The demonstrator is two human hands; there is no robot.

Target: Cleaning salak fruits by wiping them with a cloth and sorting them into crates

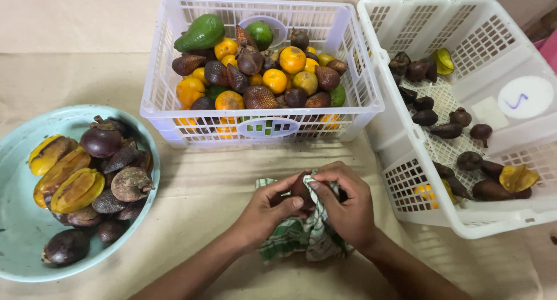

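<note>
Wiping a small dark brown fruit (301, 188), both hands work close together at the near middle of the cloth-covered table (197, 190). The left hand (268, 210) is closed around the fruit from the left, thumb pressed on its side. The right hand (343, 202) is curled over a green-and-white checked cloth (301, 236), fingers pushing the fabric against the fruit's right side. To do this well, I would judge it best to turn the fruit a little with the left hand while the right rubs with a fresh fold, keeping the grip gentle so the skin does not bruise.

Left of the hands sits a pale blue bowl (17, 230) with starfruit and dark round fruits. At the right stands a white basket (406, 161) holding scattered dark fruits. Farther off, another white basket (162, 74) is heaped with oranges, scaly brown fruits and a green avocado (200, 33).
</note>
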